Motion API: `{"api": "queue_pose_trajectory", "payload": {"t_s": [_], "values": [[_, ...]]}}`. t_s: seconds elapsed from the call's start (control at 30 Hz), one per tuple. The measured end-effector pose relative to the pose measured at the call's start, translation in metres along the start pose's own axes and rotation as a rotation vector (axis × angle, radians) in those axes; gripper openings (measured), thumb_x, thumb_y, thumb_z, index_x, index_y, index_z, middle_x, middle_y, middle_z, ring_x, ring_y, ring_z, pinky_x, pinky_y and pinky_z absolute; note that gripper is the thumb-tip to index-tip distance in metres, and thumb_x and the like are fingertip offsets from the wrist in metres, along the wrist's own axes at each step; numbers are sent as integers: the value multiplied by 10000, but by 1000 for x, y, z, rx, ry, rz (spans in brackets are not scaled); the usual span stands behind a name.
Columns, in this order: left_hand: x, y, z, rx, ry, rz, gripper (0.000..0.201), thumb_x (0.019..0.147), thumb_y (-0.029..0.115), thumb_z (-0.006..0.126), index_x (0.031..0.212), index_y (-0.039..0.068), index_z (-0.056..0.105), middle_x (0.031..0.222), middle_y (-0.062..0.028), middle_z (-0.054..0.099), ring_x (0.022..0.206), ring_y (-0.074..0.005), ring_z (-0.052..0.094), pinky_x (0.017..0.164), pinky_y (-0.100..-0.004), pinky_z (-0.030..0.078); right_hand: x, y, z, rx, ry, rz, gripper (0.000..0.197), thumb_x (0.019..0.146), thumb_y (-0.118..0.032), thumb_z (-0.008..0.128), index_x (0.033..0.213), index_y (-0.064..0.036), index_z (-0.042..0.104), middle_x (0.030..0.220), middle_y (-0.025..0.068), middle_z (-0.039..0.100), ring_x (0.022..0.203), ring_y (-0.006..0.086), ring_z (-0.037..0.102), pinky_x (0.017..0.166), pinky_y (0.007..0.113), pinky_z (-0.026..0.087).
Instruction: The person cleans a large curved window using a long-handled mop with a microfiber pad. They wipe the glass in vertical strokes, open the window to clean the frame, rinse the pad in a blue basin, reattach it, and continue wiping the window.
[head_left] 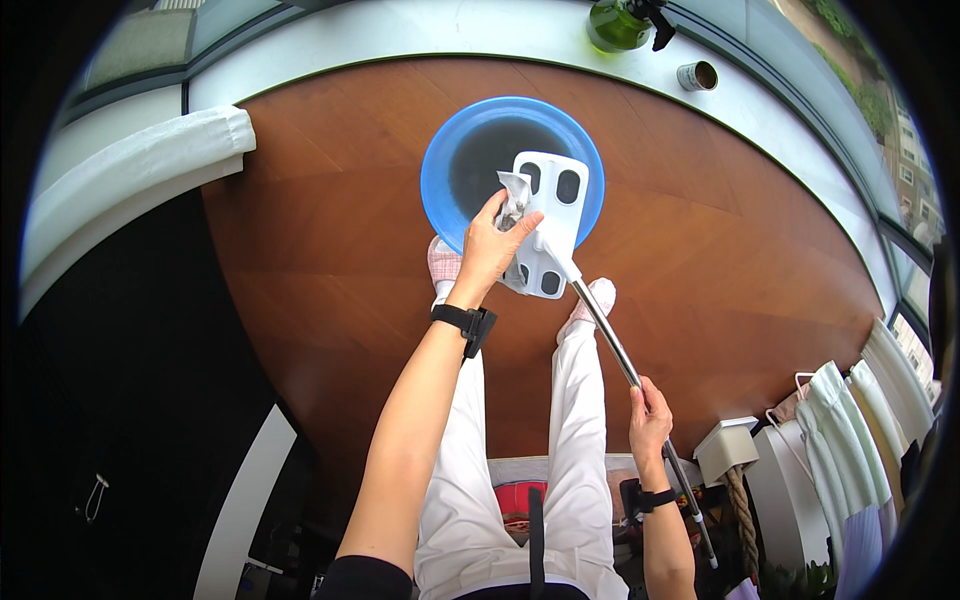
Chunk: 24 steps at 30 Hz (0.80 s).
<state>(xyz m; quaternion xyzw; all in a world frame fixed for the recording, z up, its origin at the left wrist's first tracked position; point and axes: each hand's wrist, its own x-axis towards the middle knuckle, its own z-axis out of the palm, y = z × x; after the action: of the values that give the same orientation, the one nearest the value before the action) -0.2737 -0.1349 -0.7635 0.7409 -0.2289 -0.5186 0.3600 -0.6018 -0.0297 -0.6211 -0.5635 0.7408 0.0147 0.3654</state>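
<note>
A flat mop's white head [563, 205] with dark oval grips is tilted over the near right rim of a blue basin [435, 165], which holds dark, murky water. My left hand [488, 245] grips a crumpled grey-white wipe [514, 198] along the left edge of the mop head. The wipe's lower end hangs by the head's near corner. Lower right, my right hand [650, 412] is closed round the mop's metal pole [607, 330]. That pole slants from the head down past my right forearm.
Brown wooden floor [330, 190] surrounds the basin, and my feet stand just short of it. On the white window ledge are a green spray bottle [617, 25] and a small cup [697, 76]. A rack with hanging cloths [838, 430] stands at right, a black surface [130, 380] at left.
</note>
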Motion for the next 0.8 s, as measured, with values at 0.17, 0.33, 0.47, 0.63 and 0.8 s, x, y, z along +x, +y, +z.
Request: {"api": "queue_pose_trajectory", "payload": {"t_s": [0.17, 0.33, 0.47, 0.63, 0.8], "values": [[12, 0, -4, 321, 40, -157, 260, 878, 231, 722, 1000, 11, 657, 1010, -91, 654, 902, -183, 609, 706, -354, 451, -5, -13, -4, 100, -24, 86, 221, 960, -194, 650, 1101, -31, 699, 913, 99, 699, 788, 201, 653, 749, 298, 513], [-5, -19, 7, 522, 91, 281, 183, 786, 130, 715, 911, 35, 620, 896, -98, 615, 896, -306, 584, 762, -421, 493, -2, -18, 3, 320, -67, 198, 263, 993, -195, 622, 1129, 24, 678, 882, 21, 684, 785, 108, 585, 732, 265, 487], [-23, -35, 10, 609, -104, 356, 263, 707, 105, 754, 929, 54, 624, 900, -115, 628, 823, -327, 574, 714, -456, 493, 9, -23, 10, 559, -111, 263, 291, 1013, -209, 600, 1161, 33, 663, 763, -54, 553, 682, 53, 466, 616, 214, 399], [-23, -52, 24, 215, -159, -51, 345, 766, 224, 796, 1021, 44, 651, 1000, -183, 656, 883, -300, 629, 743, -382, 509, 26, -32, 25, 642, -73, 223, 333, 1031, -241, 570, 1241, 10, 636, 675, -89, 397, 596, 9, 335, 512, 196, 248], [-20, -52, 22, -304, -424, -243, 511, 851, 437, 778, 1054, -28, 719, 850, -38, 706, 771, -68, 623, 657, -227, 486, 32, -29, 28, 636, -50, 241, 329, 1012, -240, 608, 1206, 22, 653, 716, -78, 446, 624, 18, 361, 539, 195, 297]]}}
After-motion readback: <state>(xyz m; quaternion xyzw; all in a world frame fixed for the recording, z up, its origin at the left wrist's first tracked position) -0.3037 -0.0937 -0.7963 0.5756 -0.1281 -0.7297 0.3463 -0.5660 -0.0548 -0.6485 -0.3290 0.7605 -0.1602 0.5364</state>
